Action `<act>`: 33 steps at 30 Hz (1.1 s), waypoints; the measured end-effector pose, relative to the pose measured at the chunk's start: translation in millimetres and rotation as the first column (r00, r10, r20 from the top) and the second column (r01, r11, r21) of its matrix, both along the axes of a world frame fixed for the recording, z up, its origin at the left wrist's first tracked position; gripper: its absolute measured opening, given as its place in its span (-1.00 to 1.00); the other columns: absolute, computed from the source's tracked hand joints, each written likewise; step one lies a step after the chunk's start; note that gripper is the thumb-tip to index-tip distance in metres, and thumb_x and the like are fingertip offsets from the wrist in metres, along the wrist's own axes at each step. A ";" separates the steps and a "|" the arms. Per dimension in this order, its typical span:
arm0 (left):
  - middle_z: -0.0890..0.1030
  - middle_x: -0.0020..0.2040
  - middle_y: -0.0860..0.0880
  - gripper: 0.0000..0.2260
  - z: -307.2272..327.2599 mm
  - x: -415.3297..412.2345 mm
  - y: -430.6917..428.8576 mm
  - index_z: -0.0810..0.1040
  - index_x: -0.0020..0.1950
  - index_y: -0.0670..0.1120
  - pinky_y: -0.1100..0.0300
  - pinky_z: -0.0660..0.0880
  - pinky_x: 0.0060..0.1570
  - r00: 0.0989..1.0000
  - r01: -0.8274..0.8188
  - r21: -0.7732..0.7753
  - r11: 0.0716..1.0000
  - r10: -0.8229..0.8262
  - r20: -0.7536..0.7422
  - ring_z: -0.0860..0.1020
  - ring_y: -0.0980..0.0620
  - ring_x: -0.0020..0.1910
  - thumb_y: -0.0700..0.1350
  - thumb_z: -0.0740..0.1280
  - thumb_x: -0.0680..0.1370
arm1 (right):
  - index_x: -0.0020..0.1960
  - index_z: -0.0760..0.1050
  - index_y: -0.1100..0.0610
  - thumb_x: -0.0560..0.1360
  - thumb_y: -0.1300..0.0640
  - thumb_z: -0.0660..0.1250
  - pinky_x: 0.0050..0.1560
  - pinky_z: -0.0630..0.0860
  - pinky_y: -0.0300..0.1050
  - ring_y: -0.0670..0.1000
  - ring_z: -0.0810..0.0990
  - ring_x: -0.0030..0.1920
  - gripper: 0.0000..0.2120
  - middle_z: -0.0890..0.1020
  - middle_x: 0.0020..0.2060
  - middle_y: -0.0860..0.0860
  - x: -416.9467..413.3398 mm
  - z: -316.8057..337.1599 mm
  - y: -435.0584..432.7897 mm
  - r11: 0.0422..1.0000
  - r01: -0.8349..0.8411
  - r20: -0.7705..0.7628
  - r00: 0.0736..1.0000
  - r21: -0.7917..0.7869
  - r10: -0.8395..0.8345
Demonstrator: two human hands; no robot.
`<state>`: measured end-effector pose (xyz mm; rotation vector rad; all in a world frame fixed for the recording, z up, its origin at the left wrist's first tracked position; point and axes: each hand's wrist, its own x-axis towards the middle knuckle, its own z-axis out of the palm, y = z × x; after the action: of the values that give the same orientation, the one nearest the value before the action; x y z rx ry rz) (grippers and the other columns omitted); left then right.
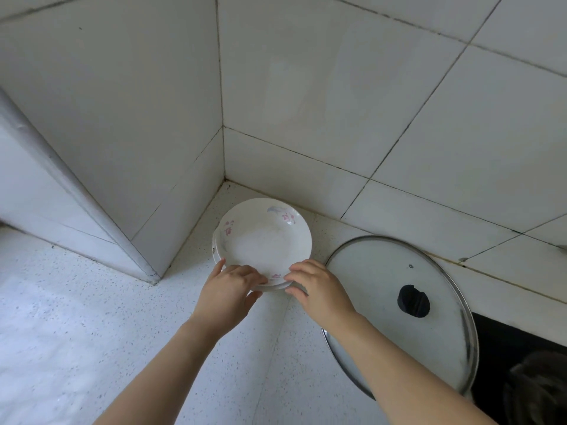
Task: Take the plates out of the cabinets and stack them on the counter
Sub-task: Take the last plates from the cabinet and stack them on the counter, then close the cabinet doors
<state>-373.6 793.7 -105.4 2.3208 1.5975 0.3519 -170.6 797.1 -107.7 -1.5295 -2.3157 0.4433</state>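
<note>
Head view, looking down into a tiled corner. A white top plate (264,240) with pink flower motifs sits over a lower plate (215,242), of which only the rim shows at the left and near edges. Both are in the corner of the speckled worktop (92,317), close to the tiled wall (337,102). Whether the top plate rests fully on the one beneath cannot be told.

The left hand (227,289) grips the near rim of the top plate: fingers (242,273) curled over the edge, thumb beneath. The right hand (316,286) pinches the same rim just beside it, fingers (299,269) bent on top, thumb under.

A glass lid (383,271) with a black knob (413,301) lies just right of the plates, and the right forearm crosses its left edge. A dark hob (521,342) is at the far right.
</note>
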 end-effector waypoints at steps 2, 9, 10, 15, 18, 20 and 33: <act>0.67 -0.11 0.13 -0.77 6.0 1.0 -1.7 0.65 -0.03 0.08 -0.01 0.49 0.11 1.000 0.004 0.011 1.000 -0.004 0.012 0.65 0.03 -0.11 -0.07 0.52 0.34 | 0.05 0.61 0.17 0.37 0.19 0.46 0.04 0.53 -0.14 0.08 0.56 0.06 -0.75 0.64 0.00 0.04 2.1 8.5 -10.3 0.999 0.052 0.001 0.999 0.000 -0.052; 0.49 0.26 0.14 -0.61 34.2 18.5 -37.0 0.41 0.35 0.09 0.19 0.47 0.05 0.995 0.097 -0.112 0.989 -0.094 0.036 0.49 0.08 0.20 0.06 0.30 0.52 | 0.24 0.50 0.05 0.48 0.01 0.35 0.12 0.27 -0.39 -0.06 0.46 0.21 -0.66 0.56 0.17 -0.06 31.7 34.5 -88.1 0.933 0.330 -0.082 0.935 -0.143 -0.344; 0.47 0.28 0.14 -0.61 37.0 23.3 -45.3 0.40 0.35 0.09 0.20 0.46 0.06 0.993 0.112 -0.131 0.985 -0.107 0.044 0.48 0.09 0.21 0.06 0.29 0.52 | 0.22 0.51 0.05 0.47 0.01 0.36 0.12 0.28 -0.39 -0.06 0.48 0.19 -0.66 0.57 0.15 -0.07 36.7 36.0 -104.3 0.916 0.372 -0.104 0.916 -0.150 -0.388; 0.45 0.29 0.17 -0.64 50.3 57.8 -91.6 0.41 0.33 0.13 0.24 0.44 0.05 0.976 0.217 -0.171 0.961 -0.212 0.049 0.49 0.12 0.15 0.07 0.28 0.53 | 0.19 0.53 0.07 0.46 0.02 0.39 0.04 0.29 -0.51 -0.14 0.51 0.13 -0.67 0.57 0.08 -0.14 62.6 44.5 -184.5 0.831 0.522 -0.193 0.810 -0.193 -0.554; 0.47 0.26 0.19 -0.65 60.8 90.0 -120.0 0.42 0.31 0.14 0.25 0.45 0.02 0.947 0.321 -0.162 0.933 -0.317 0.051 0.51 0.13 0.11 0.06 0.28 0.52 | 0.22 0.51 0.07 0.47 0.01 0.36 -0.02 0.31 -0.55 -0.18 0.50 0.10 -0.65 0.55 0.08 -0.16 84.8 49.6 -234.6 0.757 0.600 -0.238 0.720 -0.257 -0.651; 0.49 0.25 0.18 -0.66 68.8 115.7 -140.6 0.44 0.30 0.13 0.24 0.46 0.03 0.916 0.401 -0.143 0.905 -0.398 0.047 0.51 0.15 0.12 0.05 0.29 0.52 | 0.24 0.48 0.05 0.50 -0.01 0.33 0.02 0.29 -0.47 -0.17 0.49 0.12 -0.66 0.55 0.08 -0.15 101.2 51.9 -273.0 0.699 0.653 -0.241 0.657 -0.292 -0.715; 0.49 0.27 0.16 -0.68 98.9 254.8 -365.3 0.44 0.29 0.13 0.33 0.37 0.15 0.632 0.772 -0.125 0.624 -0.774 0.039 0.48 0.16 0.20 0.07 0.27 0.53 | 0.26 0.45 -0.01 0.54 -0.06 0.24 0.13 0.37 -0.29 -0.15 0.47 0.16 -0.67 0.54 0.13 -0.15 166.2 78.8 -558.3 0.388 0.870 -0.278 0.309 -0.305 -0.910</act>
<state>-118.7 428.4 -6.5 2.6280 0.4497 0.0064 -4.4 238.8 -28.9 -2.2099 -0.8225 0.4761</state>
